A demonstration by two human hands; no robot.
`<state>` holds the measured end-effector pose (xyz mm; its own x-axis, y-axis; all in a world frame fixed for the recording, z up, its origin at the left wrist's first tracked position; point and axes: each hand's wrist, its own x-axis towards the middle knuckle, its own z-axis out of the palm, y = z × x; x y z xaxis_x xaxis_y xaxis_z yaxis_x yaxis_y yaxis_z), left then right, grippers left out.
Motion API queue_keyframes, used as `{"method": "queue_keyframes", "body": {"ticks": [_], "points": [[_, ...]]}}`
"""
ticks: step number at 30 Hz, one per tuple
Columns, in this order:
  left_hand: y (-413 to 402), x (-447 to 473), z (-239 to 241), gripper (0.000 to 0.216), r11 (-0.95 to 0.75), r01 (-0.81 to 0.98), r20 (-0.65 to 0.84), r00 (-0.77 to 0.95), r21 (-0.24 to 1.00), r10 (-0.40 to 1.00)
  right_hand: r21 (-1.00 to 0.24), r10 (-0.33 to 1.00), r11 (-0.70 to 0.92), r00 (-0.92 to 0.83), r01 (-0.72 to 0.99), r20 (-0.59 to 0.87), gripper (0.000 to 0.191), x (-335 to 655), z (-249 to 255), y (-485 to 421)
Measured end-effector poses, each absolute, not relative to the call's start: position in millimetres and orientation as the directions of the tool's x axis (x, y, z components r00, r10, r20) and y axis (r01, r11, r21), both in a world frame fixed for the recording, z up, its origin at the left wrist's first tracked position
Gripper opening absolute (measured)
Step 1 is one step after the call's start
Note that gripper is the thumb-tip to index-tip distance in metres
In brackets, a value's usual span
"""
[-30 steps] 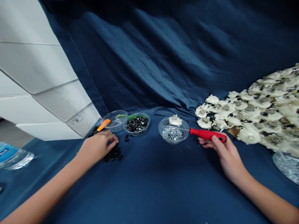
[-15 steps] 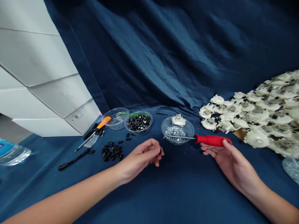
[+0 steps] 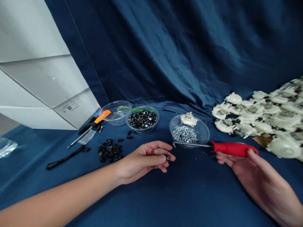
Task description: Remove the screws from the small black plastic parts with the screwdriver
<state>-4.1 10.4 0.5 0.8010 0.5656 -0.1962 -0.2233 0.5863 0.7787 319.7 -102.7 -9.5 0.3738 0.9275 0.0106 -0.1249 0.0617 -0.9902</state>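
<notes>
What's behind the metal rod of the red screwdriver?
Behind the rod of the screwdriver is a clear bowl with small silvery metal pieces inside. The rod covers a strip of its near side, so whatever's right there is hidden.

Holds the bare left forearm aslant from the lower left, almost in line with the wrist. Pinches with the thumb and fingers of the left hand, curling the lower fingers loosely. Holds the right hand well apart, gripping with thumb above and fingers pointed left below.
</notes>
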Motion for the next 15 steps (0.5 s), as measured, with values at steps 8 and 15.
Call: {"method": "queue_keyframes", "body": {"ticks": [8,15], "points": [[12.5,-7.5,-6.4,0.018,0.594,-0.278,-0.168,0.793,0.755,0.585,-0.965,0.919,0.030,0.386,-0.261,-0.076,0.043,318.9,-8.6,-102.7],[15.6,-4.7,-7.2,0.021,0.630,-0.265,-0.193,0.804,0.730,0.562,-0.968,0.915,0.040,0.399,-0.246,-0.064,0.043,318.7,-6.3,-103.4]]}}
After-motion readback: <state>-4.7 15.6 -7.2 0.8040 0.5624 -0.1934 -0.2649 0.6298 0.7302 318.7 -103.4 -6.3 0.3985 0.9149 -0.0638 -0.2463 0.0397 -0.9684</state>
